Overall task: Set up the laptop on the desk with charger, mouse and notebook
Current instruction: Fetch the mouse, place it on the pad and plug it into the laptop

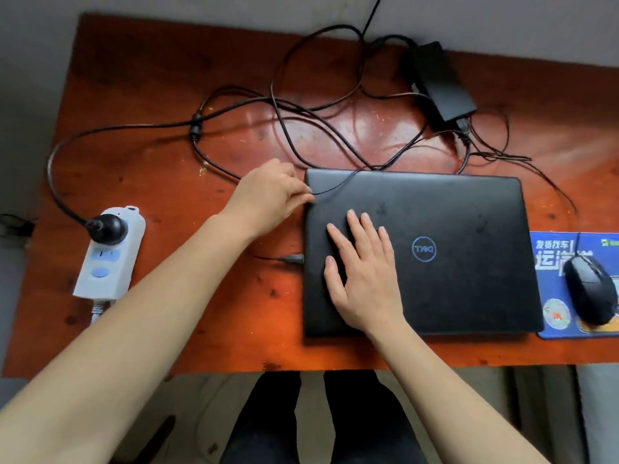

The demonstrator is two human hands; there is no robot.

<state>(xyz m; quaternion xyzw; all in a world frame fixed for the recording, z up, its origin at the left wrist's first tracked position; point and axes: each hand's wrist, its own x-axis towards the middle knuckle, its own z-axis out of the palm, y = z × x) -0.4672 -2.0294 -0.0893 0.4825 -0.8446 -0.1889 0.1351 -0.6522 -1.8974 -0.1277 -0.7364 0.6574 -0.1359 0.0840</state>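
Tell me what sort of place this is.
Probably a home or small-office workstation: a worn orange wooden desk with a closed Dell laptop, a mouse on a blue mouse pad, and a white power strip.

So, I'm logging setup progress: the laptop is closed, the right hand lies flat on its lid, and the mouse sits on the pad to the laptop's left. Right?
One detail is off. In the head view the mouse sits on the pad to the right of the laptop, not its left. The lid is closed, with the right hand flat on it.

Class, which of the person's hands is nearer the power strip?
Left. The left hand is at the laptop's left edge, right of the power strip; the right hand lies flat on the lid, farther right.
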